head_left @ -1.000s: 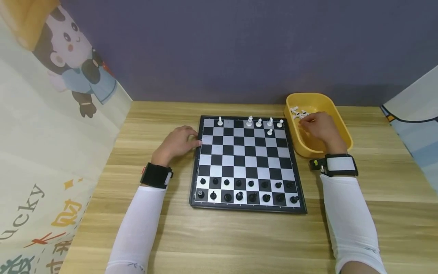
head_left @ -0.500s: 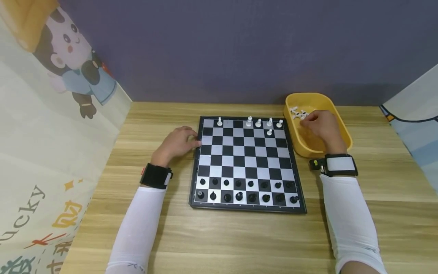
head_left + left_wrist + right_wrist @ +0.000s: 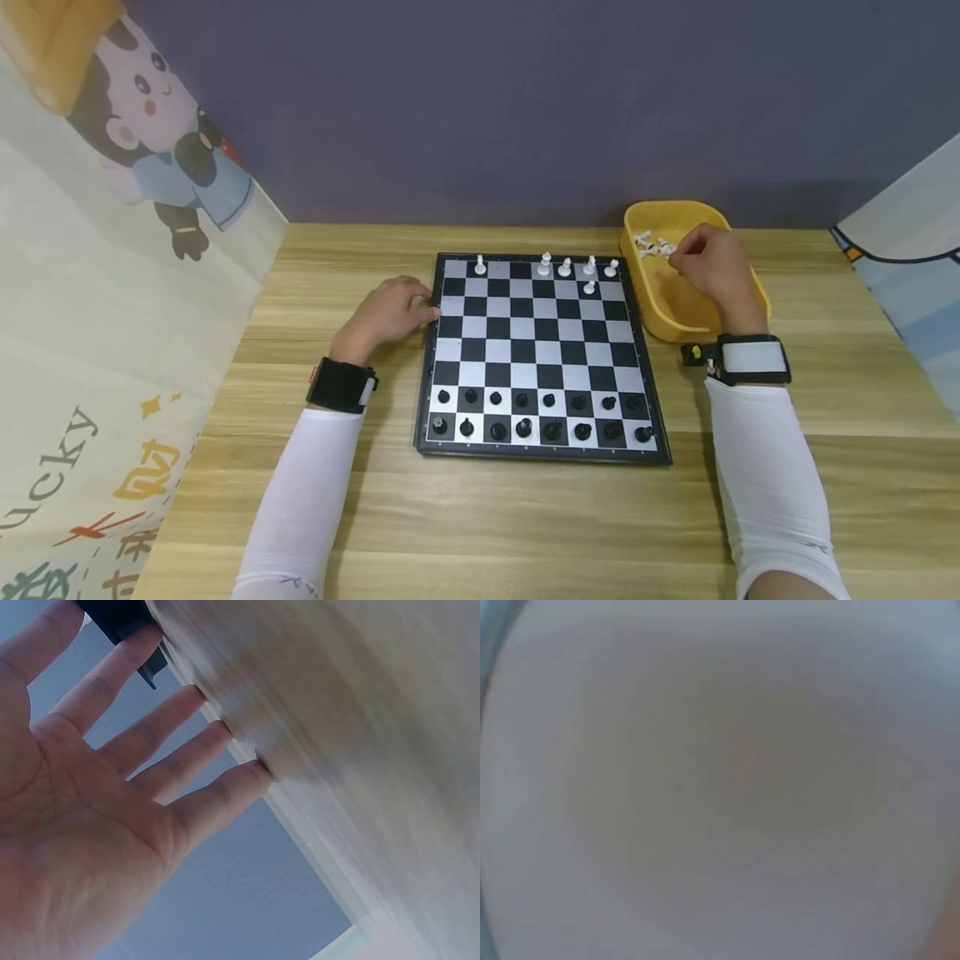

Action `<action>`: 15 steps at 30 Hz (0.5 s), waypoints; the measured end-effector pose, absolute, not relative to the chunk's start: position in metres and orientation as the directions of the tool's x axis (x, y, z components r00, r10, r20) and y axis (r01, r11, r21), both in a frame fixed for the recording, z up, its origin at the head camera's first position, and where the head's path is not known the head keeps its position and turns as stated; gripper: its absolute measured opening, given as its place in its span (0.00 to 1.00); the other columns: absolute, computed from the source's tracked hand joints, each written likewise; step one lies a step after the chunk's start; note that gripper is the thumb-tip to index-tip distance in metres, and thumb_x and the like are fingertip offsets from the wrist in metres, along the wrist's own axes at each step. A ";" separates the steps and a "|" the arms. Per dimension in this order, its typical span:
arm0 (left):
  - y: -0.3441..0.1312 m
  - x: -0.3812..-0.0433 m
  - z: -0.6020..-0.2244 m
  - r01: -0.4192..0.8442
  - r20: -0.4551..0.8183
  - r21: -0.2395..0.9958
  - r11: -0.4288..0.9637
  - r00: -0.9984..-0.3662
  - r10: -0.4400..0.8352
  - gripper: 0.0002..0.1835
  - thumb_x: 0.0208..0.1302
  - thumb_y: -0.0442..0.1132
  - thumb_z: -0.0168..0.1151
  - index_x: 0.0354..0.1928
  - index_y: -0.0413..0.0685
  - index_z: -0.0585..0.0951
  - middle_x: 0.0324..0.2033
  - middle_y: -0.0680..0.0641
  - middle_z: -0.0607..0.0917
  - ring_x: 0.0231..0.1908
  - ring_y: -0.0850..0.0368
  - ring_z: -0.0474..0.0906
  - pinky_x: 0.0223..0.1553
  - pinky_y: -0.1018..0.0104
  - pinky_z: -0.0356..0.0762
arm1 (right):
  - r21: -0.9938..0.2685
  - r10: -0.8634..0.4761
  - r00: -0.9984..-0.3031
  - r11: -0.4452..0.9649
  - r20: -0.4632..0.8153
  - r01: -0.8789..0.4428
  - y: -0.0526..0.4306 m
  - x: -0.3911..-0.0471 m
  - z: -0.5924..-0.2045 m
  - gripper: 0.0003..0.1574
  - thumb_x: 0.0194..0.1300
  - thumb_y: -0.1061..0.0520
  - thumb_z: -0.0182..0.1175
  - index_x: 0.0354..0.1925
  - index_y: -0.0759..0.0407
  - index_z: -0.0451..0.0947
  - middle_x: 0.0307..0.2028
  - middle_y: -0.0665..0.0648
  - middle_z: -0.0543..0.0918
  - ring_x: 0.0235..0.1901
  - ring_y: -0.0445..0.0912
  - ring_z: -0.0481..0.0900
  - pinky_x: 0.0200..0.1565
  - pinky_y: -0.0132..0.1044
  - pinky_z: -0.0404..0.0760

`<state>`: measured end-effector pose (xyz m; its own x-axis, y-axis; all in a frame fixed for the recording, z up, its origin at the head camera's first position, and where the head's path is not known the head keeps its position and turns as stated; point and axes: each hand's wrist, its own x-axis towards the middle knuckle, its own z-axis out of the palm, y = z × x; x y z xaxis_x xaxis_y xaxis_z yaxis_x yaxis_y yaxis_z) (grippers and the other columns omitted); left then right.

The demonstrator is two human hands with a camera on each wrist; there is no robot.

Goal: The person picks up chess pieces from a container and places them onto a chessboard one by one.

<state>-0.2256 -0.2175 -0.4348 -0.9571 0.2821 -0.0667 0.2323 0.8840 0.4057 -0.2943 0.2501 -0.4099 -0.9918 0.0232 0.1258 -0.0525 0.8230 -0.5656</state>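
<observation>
A folding-style black-and-white chessboard (image 3: 536,350) lies on the table. My left hand (image 3: 386,312) rests at its left edge, thumb on the rim; in the left wrist view the fingers (image 3: 221,791) are spread and fairly straight, tips against the wood. Over the yellow tray (image 3: 750,279) at the right is my right hand (image 3: 716,267), thumb and forefinger brought together beside loose white chess pieces (image 3: 648,244). Whether a piece is between those fingertips I cannot tell. The right wrist view is only a pale blur.
Two rows of black chess pieces (image 3: 523,427) stand along the near side of the board. On the far side are several white pieces (image 3: 545,265), plus a white pawn (image 3: 589,287) one row nearer. A dark partition (image 3: 480,117) rises behind the table (image 3: 525,525).
My right hand has lifted slightly and shifted a little to the right, away from the white pieces in the tray. My left hand stays at the board's edge.
</observation>
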 end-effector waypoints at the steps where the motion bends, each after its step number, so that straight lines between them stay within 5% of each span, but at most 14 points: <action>1: -0.218 -0.226 -0.435 0.234 -0.065 0.406 0.883 -0.957 0.283 0.25 0.61 0.59 0.53 0.52 0.51 0.76 0.61 0.44 0.68 0.62 0.46 0.59 0.61 0.51 0.52 | -0.572 0.025 -0.991 0.818 0.133 -0.056 0.250 -0.294 -0.408 0.18 0.61 0.49 0.56 0.41 0.62 0.70 0.35 0.61 0.75 0.31 0.52 0.72 0.28 0.39 0.71; 11: -0.217 -0.225 -0.433 0.234 -0.066 0.401 0.886 -0.957 0.283 0.24 0.61 0.59 0.53 0.52 0.51 0.76 0.60 0.45 0.68 0.62 0.47 0.59 0.61 0.52 0.52 | -0.639 0.042 -0.970 0.759 0.241 -0.126 0.233 -0.282 -0.389 0.25 0.70 0.46 0.38 0.52 0.61 0.69 0.37 0.59 0.73 0.32 0.49 0.74 0.28 0.36 0.73; 15: -0.218 -0.225 -0.432 0.233 -0.068 0.406 0.884 -0.957 0.284 0.25 0.61 0.58 0.53 0.52 0.51 0.76 0.60 0.44 0.68 0.62 0.46 0.59 0.61 0.52 0.52 | -0.673 0.070 -0.950 0.722 0.304 -0.161 0.222 -0.276 -0.380 0.24 0.70 0.44 0.40 0.50 0.60 0.69 0.36 0.57 0.73 0.30 0.48 0.73 0.27 0.34 0.73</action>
